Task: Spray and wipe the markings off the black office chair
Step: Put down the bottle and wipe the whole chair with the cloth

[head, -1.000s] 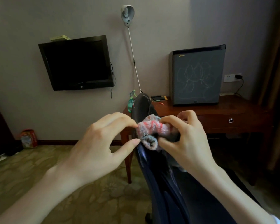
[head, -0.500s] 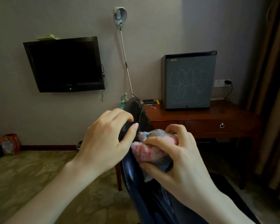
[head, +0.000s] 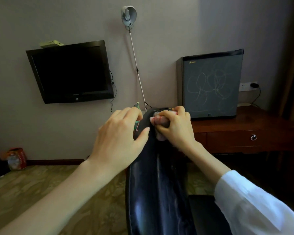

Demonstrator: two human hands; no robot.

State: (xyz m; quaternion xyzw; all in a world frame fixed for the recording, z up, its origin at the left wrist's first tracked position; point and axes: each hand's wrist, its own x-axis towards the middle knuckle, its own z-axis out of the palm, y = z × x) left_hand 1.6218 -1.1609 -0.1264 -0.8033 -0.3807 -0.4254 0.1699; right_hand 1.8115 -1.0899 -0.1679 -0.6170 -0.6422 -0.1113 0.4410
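The black office chair's backrest (head: 153,192) runs edge-on from the bottom centre up to its top near the desk. My left hand (head: 120,138) holds the upper left edge of the backrest, thumb across the front and fingers curled behind. My right hand (head: 175,128) grips a bunched pink and grey cloth (head: 157,120) and presses it on the top right of the backrest. A green spray bottle (head: 137,109) shows partly behind my left fingers. No markings are visible on the chair from this angle.
A wooden desk (head: 244,133) with a drawer stands behind the chair and carries a grey mini fridge (head: 210,85) scribbled with chalk-like lines. A black TV (head: 70,72) hangs on the wall. A thin pole (head: 137,72) leans from a wall mount. A red bag (head: 16,158) sits on the carpet.
My right hand has slid the cloth up from the mid backrest to its top edge. My left hand went from pinching the cloth to holding the backrest edge.
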